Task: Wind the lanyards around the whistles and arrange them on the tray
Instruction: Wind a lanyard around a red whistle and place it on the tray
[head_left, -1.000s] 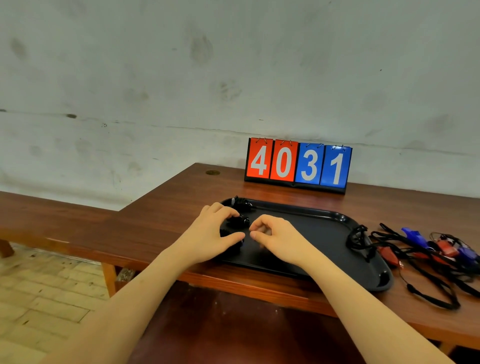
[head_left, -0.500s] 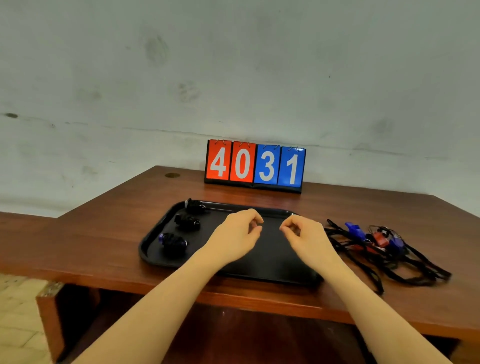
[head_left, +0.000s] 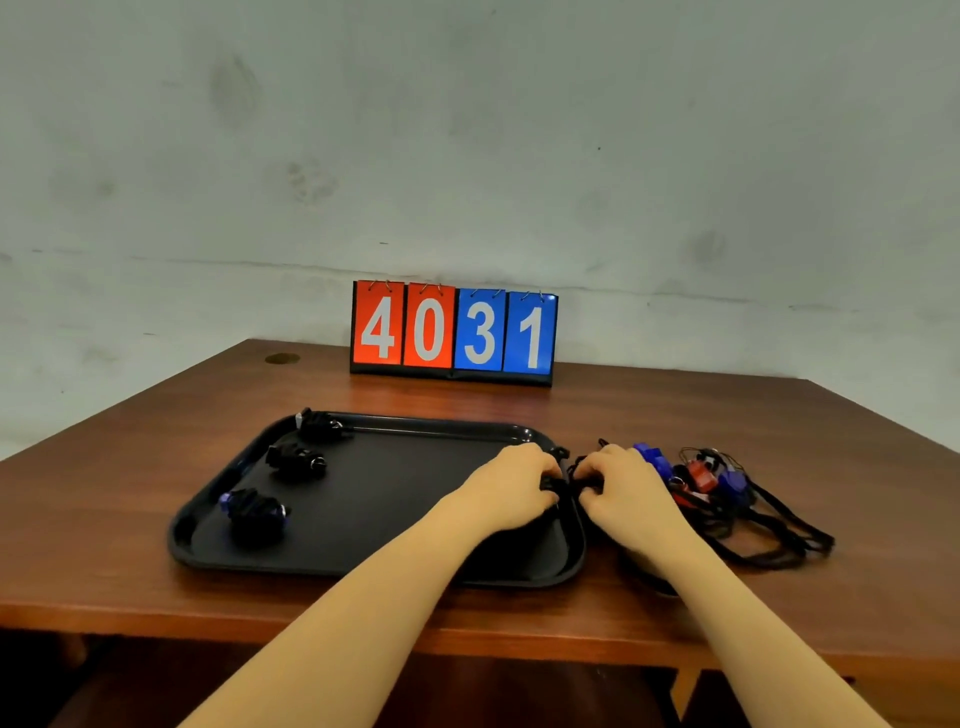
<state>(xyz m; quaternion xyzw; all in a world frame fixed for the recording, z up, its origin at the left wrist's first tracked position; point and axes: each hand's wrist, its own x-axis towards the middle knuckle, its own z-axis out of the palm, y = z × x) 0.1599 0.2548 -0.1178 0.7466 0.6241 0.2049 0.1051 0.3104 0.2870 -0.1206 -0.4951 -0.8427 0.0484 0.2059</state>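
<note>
Wooden table (head_left: 156, 499), black tray (head_left: 395, 564), scoreboard (head_left: 453, 332), stained grey wall (head_left: 467, 130)

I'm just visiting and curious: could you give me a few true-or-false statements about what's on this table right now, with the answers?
1. Three wound whistles lie on the black tray. True.
2. The scoreboard reads 1304. False: it reads 4031.
3. Both hands, left and right, meet at the tray's right edge on a black lanyard. True.
4. The unwound whistles are piled left of the tray. False: they lie to its right.
</note>
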